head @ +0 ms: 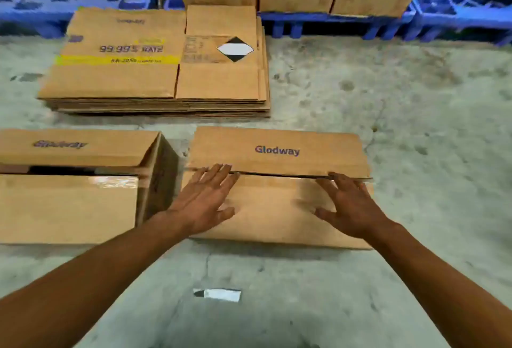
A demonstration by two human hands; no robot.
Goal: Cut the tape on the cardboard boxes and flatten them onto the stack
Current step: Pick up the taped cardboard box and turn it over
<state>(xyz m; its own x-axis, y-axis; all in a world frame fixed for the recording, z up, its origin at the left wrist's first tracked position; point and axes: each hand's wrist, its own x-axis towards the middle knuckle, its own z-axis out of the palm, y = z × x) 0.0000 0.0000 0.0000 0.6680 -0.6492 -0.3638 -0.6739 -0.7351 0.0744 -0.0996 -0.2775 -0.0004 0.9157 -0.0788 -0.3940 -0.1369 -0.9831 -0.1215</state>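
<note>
Both hands spread flat, left hand [203, 203] and right hand [352, 206] pressing the Glodway box [277, 154] at its centre seam, on the floor near the stack [155, 82]. Risk: any uncut tape resists flattening; cutter [217, 294] lies behind, underfoot.

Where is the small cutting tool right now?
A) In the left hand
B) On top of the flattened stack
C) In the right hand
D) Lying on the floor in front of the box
D: the cutter lies alone on the concrete floor, nearer the camera than the box, while the left hand and right hand both rest with straight fingers on the box top, holding nothing.
</note>
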